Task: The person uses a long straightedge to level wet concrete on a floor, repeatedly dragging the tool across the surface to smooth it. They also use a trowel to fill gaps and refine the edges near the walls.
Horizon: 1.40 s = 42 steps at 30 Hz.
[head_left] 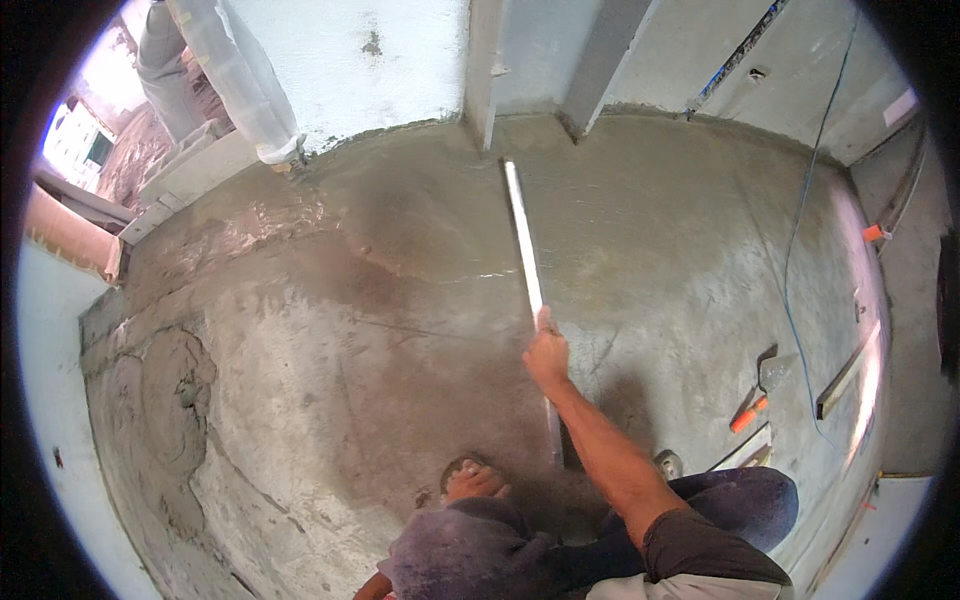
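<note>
My right hand point(546, 358) is wrapped round a long, narrow, light metal straightedge point(523, 230). The bar lies over the wet grey cement floor point(430, 240), its far tip near the wall partitions and its near end beside my legs. Past my bent left knee, close to the floor, my left hand point(478, 482) has its fingers curled by a dark rounded thing point(462, 466) that I cannot make out. The knee hides most of the left forearm. Smoothed cement surrounds the bar on both sides.
A trowel with an orange handle point(749, 414) lies on the right, near a blue cable point(786, 265) and a short metal bar point(848, 376). Rough mortar point(178, 390) is heaped at left. Wall partitions point(483, 75) and a plastic-wrapped post point(240, 80) bound the far side.
</note>
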{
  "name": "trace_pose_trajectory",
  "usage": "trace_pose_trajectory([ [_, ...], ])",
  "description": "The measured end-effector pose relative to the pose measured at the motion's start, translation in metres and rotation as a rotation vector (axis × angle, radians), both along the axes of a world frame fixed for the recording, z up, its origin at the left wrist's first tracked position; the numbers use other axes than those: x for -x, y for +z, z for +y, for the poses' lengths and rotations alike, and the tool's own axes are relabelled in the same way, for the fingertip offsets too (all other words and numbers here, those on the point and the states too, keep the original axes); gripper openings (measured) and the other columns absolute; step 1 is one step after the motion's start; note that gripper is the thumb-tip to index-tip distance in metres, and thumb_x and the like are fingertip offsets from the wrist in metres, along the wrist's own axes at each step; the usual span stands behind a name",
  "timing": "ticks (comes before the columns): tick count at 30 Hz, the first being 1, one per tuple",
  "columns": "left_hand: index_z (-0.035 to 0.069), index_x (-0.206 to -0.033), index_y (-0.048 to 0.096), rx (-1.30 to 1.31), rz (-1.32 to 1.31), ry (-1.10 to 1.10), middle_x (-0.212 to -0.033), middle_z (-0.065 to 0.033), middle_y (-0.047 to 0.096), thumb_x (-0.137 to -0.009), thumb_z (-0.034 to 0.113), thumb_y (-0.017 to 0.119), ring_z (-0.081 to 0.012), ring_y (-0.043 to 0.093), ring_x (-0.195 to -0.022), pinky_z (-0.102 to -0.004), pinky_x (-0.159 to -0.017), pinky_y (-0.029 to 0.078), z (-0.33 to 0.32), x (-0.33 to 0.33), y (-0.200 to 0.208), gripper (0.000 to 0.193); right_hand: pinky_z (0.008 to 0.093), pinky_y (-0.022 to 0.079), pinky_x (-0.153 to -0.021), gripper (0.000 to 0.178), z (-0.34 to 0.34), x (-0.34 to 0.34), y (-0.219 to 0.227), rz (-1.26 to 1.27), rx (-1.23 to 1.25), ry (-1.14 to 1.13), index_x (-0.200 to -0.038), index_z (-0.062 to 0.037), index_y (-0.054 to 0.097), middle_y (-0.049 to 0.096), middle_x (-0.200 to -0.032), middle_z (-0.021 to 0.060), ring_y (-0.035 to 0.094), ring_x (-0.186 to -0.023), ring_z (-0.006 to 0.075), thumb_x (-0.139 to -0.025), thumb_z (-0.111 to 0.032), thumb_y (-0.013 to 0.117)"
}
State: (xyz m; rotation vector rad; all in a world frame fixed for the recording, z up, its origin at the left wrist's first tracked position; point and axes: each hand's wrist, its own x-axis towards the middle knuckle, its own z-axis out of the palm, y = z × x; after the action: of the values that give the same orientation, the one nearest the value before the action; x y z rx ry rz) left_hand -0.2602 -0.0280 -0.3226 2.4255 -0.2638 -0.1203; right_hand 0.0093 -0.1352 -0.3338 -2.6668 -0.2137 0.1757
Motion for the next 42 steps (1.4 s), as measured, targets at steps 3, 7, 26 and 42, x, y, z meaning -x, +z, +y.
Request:
trace_pose_trajectory([
  [3,0.010,-0.086,0.065,0.010,-0.086,-0.074,-0.091,-0.0064,0.062,-0.081,0.025,0.061,-0.0267,0.057,-0.091,-0.0388,-0.084,0.043,0.007,0.002,-0.005,0.016,0.0449,0.050,-0.067,0.071,0.043,0.005,0.009,0.044,0.004,0.094,-0.135,0.0031,0.031,0.059,-0.099,0.0281,0.061,-0.077,0.0413,-0.070,-0.003,0.058],
  [7,0.009,-0.094,0.063,0.044,0.305,0.136,-0.093,-0.0096,0.062,-0.082,0.032,0.061,-0.0292,0.058,-0.090,-0.0403,-0.084,0.042,-0.001,-0.012,0.030,0.027,0.0480,0.049,-0.070,0.067,0.071,-0.001,0.007,0.016,-0.070,0.148,-0.135,0.0014,0.029,0.059,-0.100,0.0272,0.060,-0.080,0.0425,-0.074,-0.006,0.057],
  [26,0.006,-0.115,0.048,-0.406,-0.073,0.713,-0.105,-0.0130,0.055,-0.076,0.009,0.059,-0.0340,0.057,-0.091,-0.0427,-0.070,0.050,0.164,-0.121,0.062,0.041,0.0398,0.047,-0.077,0.039,0.143,0.028,0.089,0.367,-0.508,0.487,-0.108,-0.0042,0.049,0.061,-0.097,0.0184,0.060,-0.091,0.0334,-0.080,-0.027,0.064],
  [42,0.009,-0.113,0.045,-0.465,0.150,0.279,-0.099,-0.0112,0.061,-0.082,0.009,0.047,-0.0321,0.060,-0.091,-0.0404,-0.065,0.052,0.179,-0.116,0.008,0.031,0.0478,0.045,-0.076,0.058,-0.249,-0.050,0.147,0.430,0.533,0.249,-0.126,-0.0063,0.036,0.062,-0.083,0.0159,0.059,-0.085,0.0370,-0.078,-0.020,0.067],
])
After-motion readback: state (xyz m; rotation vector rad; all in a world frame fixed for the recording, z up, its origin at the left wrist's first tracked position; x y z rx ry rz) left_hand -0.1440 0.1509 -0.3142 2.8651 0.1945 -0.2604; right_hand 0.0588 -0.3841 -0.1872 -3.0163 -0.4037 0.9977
